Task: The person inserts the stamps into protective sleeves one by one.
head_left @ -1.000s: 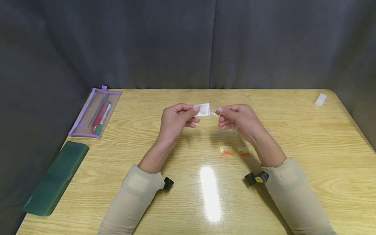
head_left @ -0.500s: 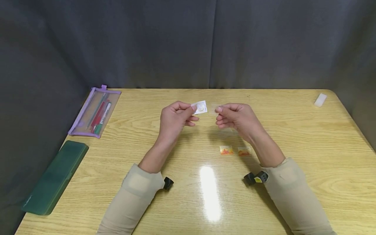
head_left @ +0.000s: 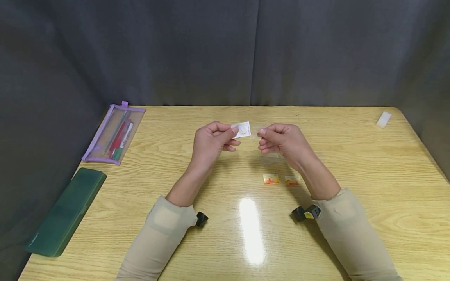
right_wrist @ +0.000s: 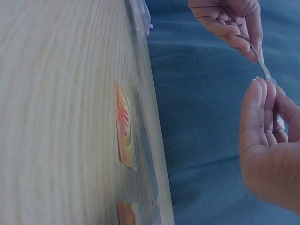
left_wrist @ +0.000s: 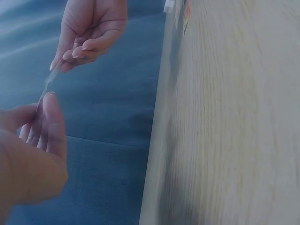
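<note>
Above the far middle of the table, my left hand (head_left: 211, 143) pinches a small white printed, stamp-like piece (head_left: 243, 129) between thumb and fingers. Opposite it, my right hand (head_left: 286, 143) pinches a thin strip of clear plastic (head_left: 254, 133) that reaches toward the white piece. In the right wrist view the clear plastic (right_wrist: 267, 72) spans the gap between both hands; whether it encloses the white piece I cannot tell. Nearer me on the table lie two small orange and yellow stamp-like pieces, one with a red skyline (head_left: 271, 179) and a darker one (head_left: 292, 181).
A clear plastic piece (head_left: 271, 155) lies below my hands. At the left are a purple-edged mesh pouch (head_left: 102, 134) with pens and a green case (head_left: 66, 212). A white block (head_left: 383, 119) sits far right. Dark curtains (head_left: 197, 54) hang behind the table.
The white piece tilted and shifted slightly left, then came back right toward the clear plastic. The right hand has moved a little left. Things on the table stay put.
</note>
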The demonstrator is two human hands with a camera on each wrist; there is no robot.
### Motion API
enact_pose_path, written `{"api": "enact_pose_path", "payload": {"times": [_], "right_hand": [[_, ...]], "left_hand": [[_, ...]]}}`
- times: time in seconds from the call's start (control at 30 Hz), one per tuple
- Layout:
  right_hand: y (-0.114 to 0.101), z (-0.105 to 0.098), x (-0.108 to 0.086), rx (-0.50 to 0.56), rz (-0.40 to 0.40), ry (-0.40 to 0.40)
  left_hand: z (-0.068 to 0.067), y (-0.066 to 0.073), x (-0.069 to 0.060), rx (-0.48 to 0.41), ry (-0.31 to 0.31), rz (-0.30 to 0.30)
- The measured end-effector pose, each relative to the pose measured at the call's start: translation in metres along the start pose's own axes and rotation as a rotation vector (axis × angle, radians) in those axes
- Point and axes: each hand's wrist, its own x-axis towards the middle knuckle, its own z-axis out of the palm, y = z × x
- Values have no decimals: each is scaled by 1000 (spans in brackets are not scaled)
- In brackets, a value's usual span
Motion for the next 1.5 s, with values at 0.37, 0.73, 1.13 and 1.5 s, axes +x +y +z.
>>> {"api": "enact_pose_path", "payload": {"times": [0.37,0.73,1.13,1.5], "right_hand": [[2,0,2,-14,11,30],[2,0,1,30,33,-19],[2,0,1,25,25,-7],[3,1,1,-18,5,2]], "left_hand": [[1,-1,0,57,-33,-6],[0,-2,0,77,-33,28],[0,-4,0,117,-88,55],[1,-3,1,130,-95,-80]]}}
